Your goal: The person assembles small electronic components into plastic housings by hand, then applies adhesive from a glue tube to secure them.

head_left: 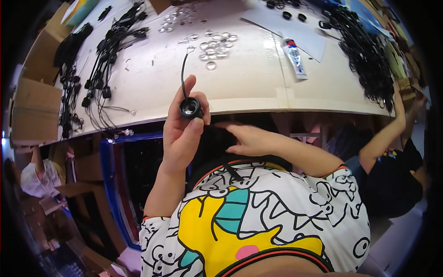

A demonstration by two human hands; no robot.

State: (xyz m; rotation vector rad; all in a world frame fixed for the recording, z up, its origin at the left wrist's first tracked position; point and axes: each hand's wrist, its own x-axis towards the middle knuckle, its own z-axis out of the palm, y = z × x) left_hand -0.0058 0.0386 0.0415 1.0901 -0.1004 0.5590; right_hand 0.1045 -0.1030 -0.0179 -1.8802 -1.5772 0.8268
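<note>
My left hand [180, 138] is raised at the table's near edge, closed round a small black round housing [190, 107]. The open face of the housing is turned up and shows a shiny inside. A thin black cable [183, 76] rises from it and ends in thin bare leads above the tabletop. My right hand [251, 140] hovers just to the right, below the table edge, index finger stretched toward the left hand and thumb apart. Nothing shows in it, though its other fingers are partly hidden. Beyond the housing lie several clear round lenses [217, 48] in a loose cluster.
The white tabletop [249, 92] carries a glue tube [294, 59], a grey sheet [272, 37], black rings [287, 15] and more clear pieces [175, 19]. Black cable bundles lie left [104, 60] and right [364, 60]. Cardboard boxes [34, 111] stand left; other people sit at both sides.
</note>
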